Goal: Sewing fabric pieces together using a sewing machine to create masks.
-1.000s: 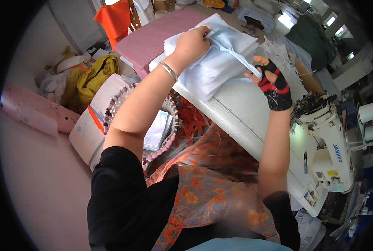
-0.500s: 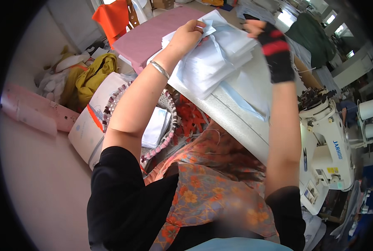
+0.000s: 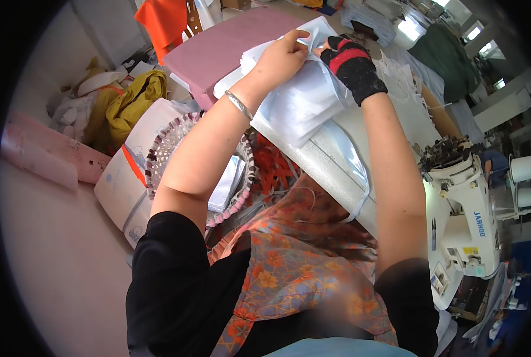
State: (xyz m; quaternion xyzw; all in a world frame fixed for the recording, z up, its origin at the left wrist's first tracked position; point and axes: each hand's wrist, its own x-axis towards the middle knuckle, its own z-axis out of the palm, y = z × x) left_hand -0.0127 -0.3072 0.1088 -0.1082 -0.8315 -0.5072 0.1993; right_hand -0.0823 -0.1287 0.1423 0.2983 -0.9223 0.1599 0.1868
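Note:
A stack of thin white cloth pieces (image 3: 304, 113) lies on the pale table, and a shiny light blue strip (image 3: 358, 166) trails from it over the front edge. My left hand (image 3: 282, 58), bare with a silver bangle at the wrist, is over the stack's far part, its fingers bent and pinching the top cloth. Close on its right is my right hand (image 3: 347, 62) in a black and red fingerless glove. Its thumb and fingers close on the top cloth by the light blue strip; the exact grip is partly hidden.
A folded mauve cloth (image 3: 218, 50) lies beyond the stack. Below my left forearm stands a round basket (image 3: 152, 160) holding white pieces. At the right is a white sewing machine (image 3: 474, 220) with thread cones (image 3: 526, 169). Red scraps (image 3: 271, 169) lie under the table edge.
My right hand has come left and down onto the cloth beside my left hand. My left hand has shifted slightly right. The light blue strip now hangs farther over the table edge.

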